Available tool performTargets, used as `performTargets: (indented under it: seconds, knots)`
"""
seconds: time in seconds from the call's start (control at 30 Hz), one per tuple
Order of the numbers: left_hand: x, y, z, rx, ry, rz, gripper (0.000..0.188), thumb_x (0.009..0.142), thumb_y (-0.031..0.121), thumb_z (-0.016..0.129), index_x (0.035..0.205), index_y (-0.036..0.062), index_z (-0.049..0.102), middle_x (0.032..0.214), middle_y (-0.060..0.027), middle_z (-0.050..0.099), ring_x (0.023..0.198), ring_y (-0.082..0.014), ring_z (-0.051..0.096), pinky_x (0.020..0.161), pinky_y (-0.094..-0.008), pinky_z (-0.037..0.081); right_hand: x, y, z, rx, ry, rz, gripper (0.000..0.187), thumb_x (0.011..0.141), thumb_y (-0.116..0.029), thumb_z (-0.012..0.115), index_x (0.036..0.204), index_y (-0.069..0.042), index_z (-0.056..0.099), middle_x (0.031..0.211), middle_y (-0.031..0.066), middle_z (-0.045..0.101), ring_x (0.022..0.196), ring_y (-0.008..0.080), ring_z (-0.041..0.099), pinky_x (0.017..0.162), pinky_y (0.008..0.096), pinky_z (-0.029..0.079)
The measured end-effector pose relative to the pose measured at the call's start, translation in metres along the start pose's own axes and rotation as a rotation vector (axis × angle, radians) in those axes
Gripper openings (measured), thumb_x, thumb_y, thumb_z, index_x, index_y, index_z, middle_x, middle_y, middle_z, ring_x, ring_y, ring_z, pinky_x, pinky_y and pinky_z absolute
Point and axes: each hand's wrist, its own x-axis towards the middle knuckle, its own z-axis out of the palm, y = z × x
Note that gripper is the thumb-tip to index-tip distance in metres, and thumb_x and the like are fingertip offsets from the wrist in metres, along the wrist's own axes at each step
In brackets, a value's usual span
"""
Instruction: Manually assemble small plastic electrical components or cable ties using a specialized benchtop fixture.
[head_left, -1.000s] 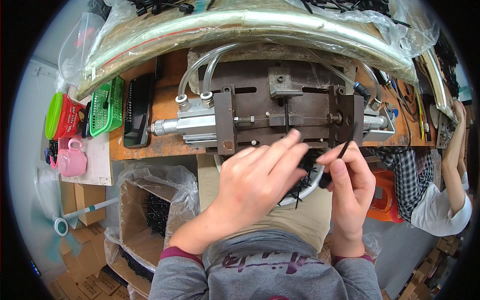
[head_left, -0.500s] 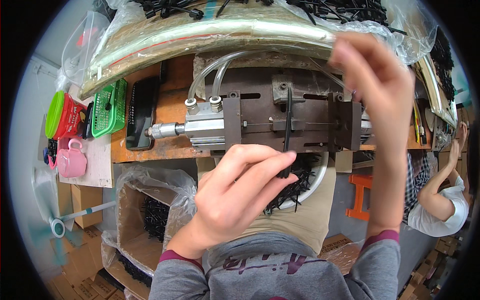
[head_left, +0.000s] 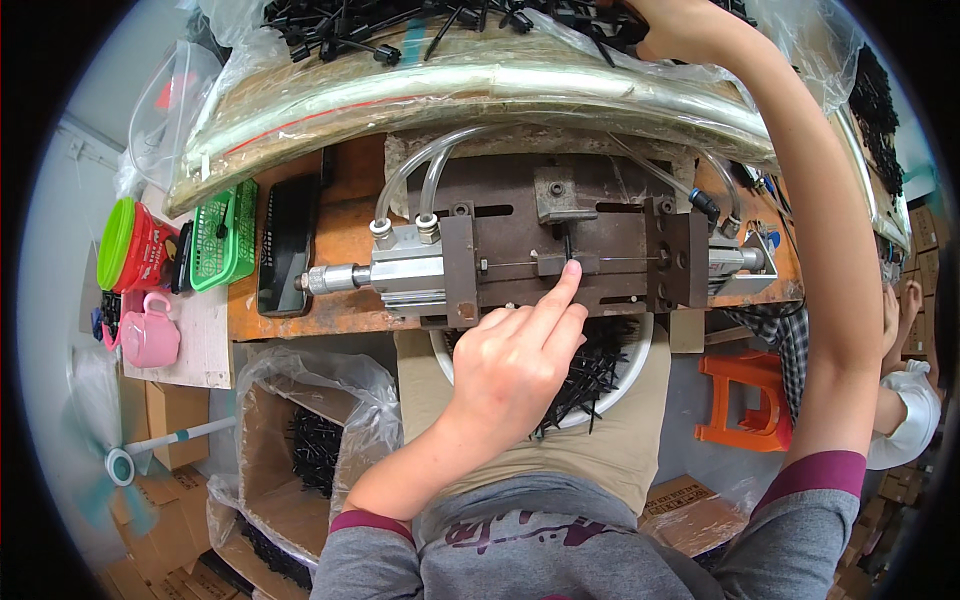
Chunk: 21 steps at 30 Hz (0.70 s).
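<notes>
My left hand (head_left: 515,360) reaches over the front of a brown metal fixture (head_left: 520,190). Its index finger is stretched out, and the tip presses on a thin black plastic rod (head_left: 568,240) set in the small block at the middle of the fixture. The other fingers are loosely bent and hold nothing that I can see. At the top edge my right hand (head_left: 685,35) is in a heap of black plastic parts (head_left: 350,25) on the plastic-covered raised tray; its fingertips are mostly hidden there.
Air cylinders (head_left: 408,265) with clear hoses flank the fixture. A white-rimmed basin (head_left: 640,375) of black pieces rests on my lap. Left are a phone (head_left: 287,245), a green basket (head_left: 232,235) and a pink cup (head_left: 150,335). An orange stool (head_left: 740,400) and another person (head_left: 905,400) are right.
My left hand has gone from pinching the black rod in front of the fixture to pressing it with one fingertip. My right hand has moved up and away into the heap of parts.
</notes>
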Motion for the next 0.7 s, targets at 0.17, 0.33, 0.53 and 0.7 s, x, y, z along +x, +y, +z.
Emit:
performTargets:
  seconds: [0.17, 0.33, 0.53, 0.7]
  knots:
    - [0.0, 0.002, -0.004, 0.01, -0.036, -0.059, 0.027, 0.07, 0.013, 0.082, 0.093, 0.0046, 0.071, 0.125, -0.0114, 0.07, 0.068, -0.0183, 0.068, 0.063, -0.0281, 0.053, -0.006, -0.006, -0.01, 0.072, 0.021, -0.061, 0.039, 0.069, -0.012, 0.075, 0.105, 0.002, 0.068, 0.103, 0.0222, 0.067, 0.102, 0.0377, 0.065, 0.088, 0.0435, 0.052]
    - [0.002, 0.003, -0.003, -0.017, -0.025, -0.039, 0.026, 0.07, 0.013, 0.082, 0.092, 0.0045, 0.071, 0.124, -0.0114, 0.07, 0.067, -0.0187, 0.068, 0.062, -0.0283, 0.054, 0.002, 0.014, 0.014, -0.057, 0.285, -0.352, 0.035, 0.066, -0.01, 0.075, 0.099, 0.003, 0.07, 0.097, 0.0207, 0.061, 0.098, 0.0393, 0.063, 0.087, 0.0444, 0.051]
    - [0.001, 0.001, -0.005, -0.009, -0.04, -0.048, 0.025, 0.071, 0.013, 0.083, 0.091, 0.0041, 0.071, 0.123, -0.0115, 0.07, 0.067, -0.0188, 0.068, 0.062, -0.0283, 0.054, -0.009, -0.009, -0.007, 0.186, 0.247, -0.308, 0.034, 0.068, -0.005, 0.075, 0.101, 0.004, 0.07, 0.088, 0.0212, 0.068, 0.084, 0.0382, 0.067, 0.078, 0.041, 0.054]
    - [0.001, 0.0, -0.005, -0.027, -0.013, -0.018, 0.026, 0.07, 0.014, 0.083, 0.091, 0.0045, 0.072, 0.121, -0.011, 0.071, 0.066, -0.0181, 0.067, 0.061, -0.028, 0.053, -0.008, -0.009, -0.003, 0.191, 0.201, -0.357, 0.034, 0.07, -0.002, 0.074, 0.103, 0.003, 0.071, 0.09, 0.0225, 0.07, 0.083, 0.0364, 0.069, 0.075, 0.0404, 0.055]
